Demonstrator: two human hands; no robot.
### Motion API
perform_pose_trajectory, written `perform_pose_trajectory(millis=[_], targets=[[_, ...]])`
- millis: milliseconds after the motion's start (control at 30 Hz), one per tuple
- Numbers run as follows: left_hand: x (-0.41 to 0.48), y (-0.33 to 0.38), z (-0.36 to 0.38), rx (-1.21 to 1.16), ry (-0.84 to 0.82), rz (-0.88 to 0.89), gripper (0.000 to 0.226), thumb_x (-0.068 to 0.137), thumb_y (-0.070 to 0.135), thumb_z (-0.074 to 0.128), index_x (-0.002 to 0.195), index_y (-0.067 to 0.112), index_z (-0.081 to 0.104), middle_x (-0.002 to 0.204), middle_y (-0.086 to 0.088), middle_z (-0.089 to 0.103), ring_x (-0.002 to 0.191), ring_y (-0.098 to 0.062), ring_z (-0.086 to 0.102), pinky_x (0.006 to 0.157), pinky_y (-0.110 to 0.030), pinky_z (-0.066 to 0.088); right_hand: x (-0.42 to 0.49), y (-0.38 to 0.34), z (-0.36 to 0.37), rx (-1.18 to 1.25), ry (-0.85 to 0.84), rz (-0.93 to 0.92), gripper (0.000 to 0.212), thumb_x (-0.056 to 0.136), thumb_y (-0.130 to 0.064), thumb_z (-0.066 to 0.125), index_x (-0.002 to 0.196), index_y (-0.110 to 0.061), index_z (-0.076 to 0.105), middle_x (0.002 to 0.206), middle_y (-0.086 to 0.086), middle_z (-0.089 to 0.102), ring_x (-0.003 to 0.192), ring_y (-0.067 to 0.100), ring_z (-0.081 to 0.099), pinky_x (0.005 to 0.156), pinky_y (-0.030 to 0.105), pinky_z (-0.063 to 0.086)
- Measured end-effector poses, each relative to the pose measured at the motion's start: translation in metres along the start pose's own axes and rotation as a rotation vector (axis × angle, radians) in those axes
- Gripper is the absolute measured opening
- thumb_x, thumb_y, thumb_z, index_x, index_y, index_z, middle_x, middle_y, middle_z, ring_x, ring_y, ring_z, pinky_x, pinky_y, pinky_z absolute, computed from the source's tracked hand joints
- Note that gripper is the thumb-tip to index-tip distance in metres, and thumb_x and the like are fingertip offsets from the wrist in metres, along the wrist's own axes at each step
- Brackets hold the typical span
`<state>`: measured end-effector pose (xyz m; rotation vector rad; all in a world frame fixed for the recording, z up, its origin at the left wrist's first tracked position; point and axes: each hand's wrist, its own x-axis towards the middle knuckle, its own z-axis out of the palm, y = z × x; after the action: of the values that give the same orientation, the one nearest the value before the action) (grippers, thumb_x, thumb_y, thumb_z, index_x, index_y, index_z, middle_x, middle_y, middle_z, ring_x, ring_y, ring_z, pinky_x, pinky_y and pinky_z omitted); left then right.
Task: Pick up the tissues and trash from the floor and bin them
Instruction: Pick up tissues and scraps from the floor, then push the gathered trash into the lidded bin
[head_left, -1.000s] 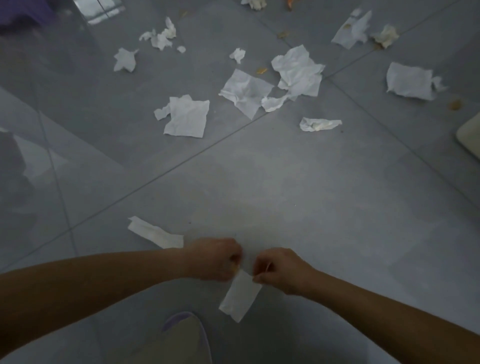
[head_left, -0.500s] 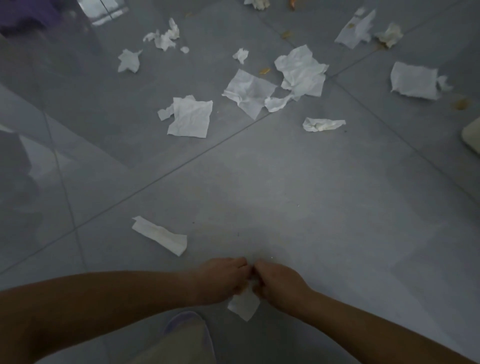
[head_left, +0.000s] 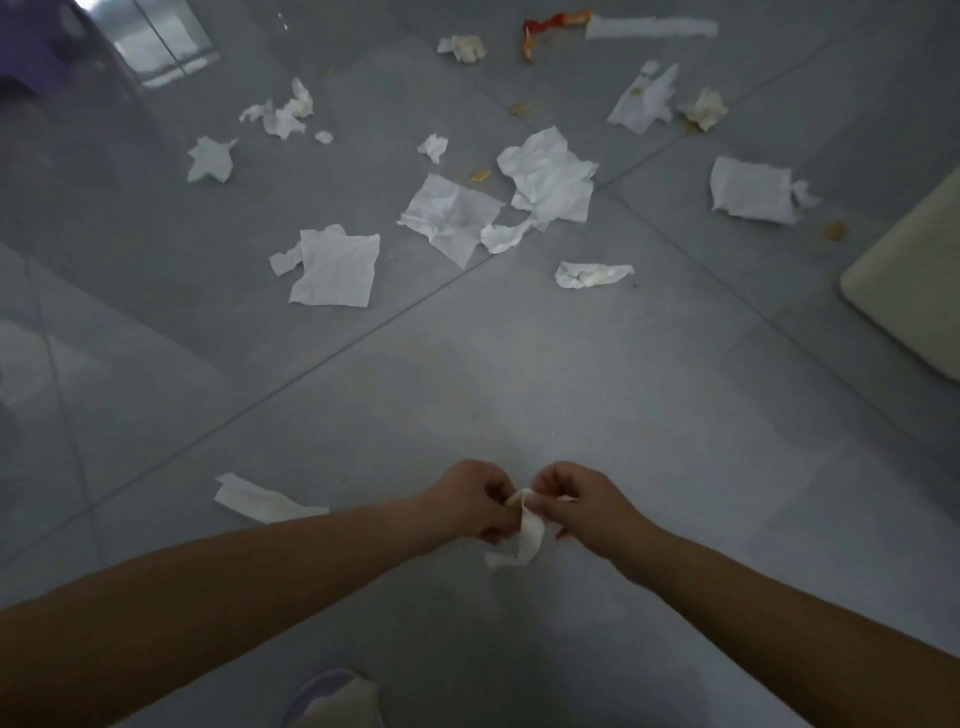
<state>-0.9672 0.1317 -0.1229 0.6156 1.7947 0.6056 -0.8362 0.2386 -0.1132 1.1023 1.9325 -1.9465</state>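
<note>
Low in the frame's centre, the left hand (head_left: 470, 501) and right hand (head_left: 582, 501) both pinch one tissue (head_left: 522, 535) between them. Nearest loose piece is a folded tissue (head_left: 260, 501), lower left, long axis slanting down-right, closer to the left hand.

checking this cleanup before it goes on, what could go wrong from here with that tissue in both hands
1. The tissue is pinched between the left hand and right hand with a loose tail hanging; it may tear or drop.
2. With both hands busy, the strip beside the left forearm could be overlooked.
3. No bin is in view, while many tissues such as the flat sheet and orange scraps remain; small bits may get missed.
</note>
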Motion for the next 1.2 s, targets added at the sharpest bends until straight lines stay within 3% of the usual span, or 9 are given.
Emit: perform_pose_trajectory(millis=[200, 300, 467, 633, 767, 900, 1000, 1100, 1200], targets=[[0.016, 0.044, 0.007, 0.066, 0.073, 0.125, 0.021, 0.07, 0.008, 0.069, 0.068, 0.018, 0.051, 0.054, 0.003, 0.062, 0.038, -0.002, 0.06, 0.044, -0.024, 0.054, -0.004, -0.013, -0.04, 0.171, -0.054, 0.003, 0.013, 0.086, -0.014, 0.062, 0.1, -0.014, 0.064, 0.08, -0.002, 0.068, 0.062, 0.005, 0.06, 0.054, 0.017, 0.049], [0.017, 0.064, 0.011, 0.098, 0.082, 0.237, 0.027, 0.069, 0.019, 0.072, 0.079, 0.025, 0.048, 0.055, 0.007, 0.063, 0.041, 0.002, 0.059, 0.043, -0.02, 0.047, -0.005, -0.02, -0.061, 0.155, -0.031, -0.03, 0.01, 0.086, -0.009, 0.062, 0.095, -0.011, 0.067, 0.079, 0.003, 0.067, 0.061, 0.005, 0.061, 0.053, 0.016, 0.049], [0.017, 0.104, 0.017, -0.007, 0.041, 0.326, 0.053, 0.068, 0.014, 0.075, 0.108, 0.026, 0.043, 0.061, 0.007, 0.067, 0.055, -0.007, 0.064, 0.058, -0.027, 0.053, -0.017, -0.032, -0.115, 0.126, 0.106, -0.062, 0.009, 0.084, -0.007, 0.063, 0.084, -0.014, 0.069, 0.07, 0.001, 0.065, 0.053, 0.001, 0.059, 0.05, 0.015, 0.047], [0.03, 0.135, 0.015, -0.127, 0.091, 0.237, 0.042, 0.08, 0.009, 0.067, 0.117, 0.005, 0.046, 0.065, -0.003, 0.062, 0.046, -0.008, 0.058, 0.046, -0.022, 0.05, -0.029, -0.059, -0.19, 0.164, 0.345, -0.147, 0.009, 0.085, -0.007, 0.061, 0.087, -0.012, 0.069, 0.077, 0.005, 0.066, 0.061, 0.009, 0.059, 0.056, 0.024, 0.051], [0.058, 0.19, 0.017, -0.267, 0.093, 0.161, 0.037, 0.084, 0.013, 0.064, 0.117, 0.008, 0.047, 0.076, -0.008, 0.063, 0.057, -0.016, 0.058, 0.05, -0.025, 0.043, -0.046, -0.1, -0.244, 0.129, 0.709, -0.306, 0.012, 0.085, -0.007, 0.061, 0.094, -0.003, 0.068, 0.072, 0.005, 0.062, 0.062, 0.015, 0.055, 0.059, 0.028, 0.05], [0.07, 0.24, 0.013, -0.42, 0.128, 0.252, 0.026, 0.086, 0.01, 0.061, 0.109, 0.012, 0.05, 0.07, -0.007, 0.061, 0.045, -0.013, 0.055, 0.042, -0.017, 0.039, -0.084, -0.148, -0.301, -0.153, 1.146, -0.558, 0.012, 0.084, -0.021, 0.063, 0.089, -0.03, 0.068, 0.078, -0.021, 0.063, 0.071, -0.005, 0.059, 0.059, 0.002, 0.043], [0.07, 0.249, 0.009, -0.49, 0.1, 0.253, 0.01, 0.089, 0.009, 0.055, 0.098, 0.014, 0.053, 0.07, -0.008, 0.059, 0.04, -0.014, 0.053, 0.043, -0.016, 0.038, -0.106, -0.167, -0.351, -0.232, 1.36, -0.54, 0.012, 0.087, -0.025, 0.059, 0.095, -0.031, 0.065, 0.078, -0.021, 0.06, 0.071, -0.001, 0.055, 0.057, 0.007, 0.041], [0.071, 0.241, 0.007, -0.521, 0.136, 0.223, 0.015, 0.09, 0.009, 0.054, 0.104, 0.014, 0.052, 0.074, -0.009, 0.058, 0.044, -0.019, 0.051, 0.05, -0.019, 0.036, -0.106, -0.164, -0.396, -0.317, 1.437, -0.391, 0.018, 0.092, -0.018, 0.051, 0.102, -0.023, 0.065, 0.091, -0.003, 0.067, 0.056, 0.006, 0.05, 0.046, 0.011, 0.039], [0.071, 0.227, 0.003, -0.547, 0.173, 0.172, 0.018, 0.091, 0.008, 0.051, 0.107, 0.016, 0.049, 0.076, -0.01, 0.055, 0.052, -0.021, 0.049, 0.055, -0.023, 0.031, -0.098, -0.148, -0.418, -0.51, 1.32, -0.233, 0.029, 0.093, -0.007, 0.041, 0.1, -0.016, 0.068, 0.105, 0.007, 0.066, 0.057, 0.013, 0.051, 0.041, 0.007, 0.036]])
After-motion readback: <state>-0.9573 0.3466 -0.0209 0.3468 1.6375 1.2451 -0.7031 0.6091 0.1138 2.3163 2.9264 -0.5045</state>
